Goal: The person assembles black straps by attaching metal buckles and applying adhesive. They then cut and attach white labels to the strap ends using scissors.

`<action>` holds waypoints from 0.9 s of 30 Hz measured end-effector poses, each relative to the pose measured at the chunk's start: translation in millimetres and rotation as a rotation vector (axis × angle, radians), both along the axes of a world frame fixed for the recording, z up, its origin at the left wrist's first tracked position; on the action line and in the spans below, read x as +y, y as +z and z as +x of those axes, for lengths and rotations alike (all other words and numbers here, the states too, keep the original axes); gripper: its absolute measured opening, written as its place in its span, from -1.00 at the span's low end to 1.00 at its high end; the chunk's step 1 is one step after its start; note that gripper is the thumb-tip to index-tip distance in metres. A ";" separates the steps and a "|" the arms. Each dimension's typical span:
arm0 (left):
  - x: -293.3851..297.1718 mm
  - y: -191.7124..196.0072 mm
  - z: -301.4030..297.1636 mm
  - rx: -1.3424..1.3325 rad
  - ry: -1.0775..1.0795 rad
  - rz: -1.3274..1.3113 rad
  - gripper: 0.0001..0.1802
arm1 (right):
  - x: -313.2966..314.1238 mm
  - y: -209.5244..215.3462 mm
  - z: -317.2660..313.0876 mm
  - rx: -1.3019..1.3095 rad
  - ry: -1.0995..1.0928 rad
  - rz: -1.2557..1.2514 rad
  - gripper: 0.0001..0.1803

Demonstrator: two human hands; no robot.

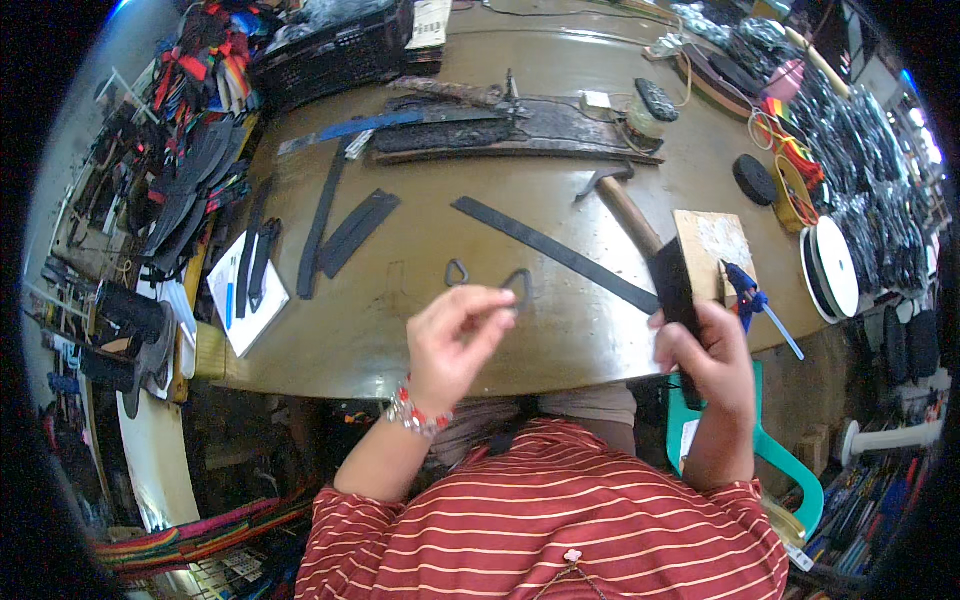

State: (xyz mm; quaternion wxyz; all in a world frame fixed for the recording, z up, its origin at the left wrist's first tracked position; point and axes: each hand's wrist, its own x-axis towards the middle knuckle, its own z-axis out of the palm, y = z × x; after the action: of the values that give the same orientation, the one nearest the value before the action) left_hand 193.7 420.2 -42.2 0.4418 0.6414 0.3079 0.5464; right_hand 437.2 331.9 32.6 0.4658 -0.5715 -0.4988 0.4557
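My left hand [455, 335] pinches a dark loop [527, 288], slightly blurred, between thumb and fingertips over the counter [420, 235], near a second loop [464, 272] lying there. My right hand [712, 350] is curled closed around a broad black strap [673, 285], with a hammer [630, 215] just beyond and a blue glue gun [742, 286] to its right.

Glare whitens the tabletop [590, 350]; left fingers [487, 299] slightly blurred, dark edges bowed
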 end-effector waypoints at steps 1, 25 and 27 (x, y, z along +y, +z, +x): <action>-9.1 8.1 5.3 0.054 0.012 0.112 -0.80 | -2.4 -6.8 -2.8 0.034 0.011 -0.026 -0.82; -44.6 49.0 16.6 -0.173 -0.347 -0.614 -0.91 | -3.7 -39.4 -36.8 0.671 0.225 -0.061 -0.73; -44.2 49.9 16.7 -0.181 -0.325 -0.628 -0.91 | -1.8 -42.0 -31.2 0.599 0.254 -0.022 -0.78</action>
State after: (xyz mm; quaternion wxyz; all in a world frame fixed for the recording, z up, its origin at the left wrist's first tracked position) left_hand 210.4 376.0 7.8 0.7237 0.4643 0.3141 0.4025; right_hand 405.9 330.1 -9.4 0.5252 -0.3502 -0.4017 0.6635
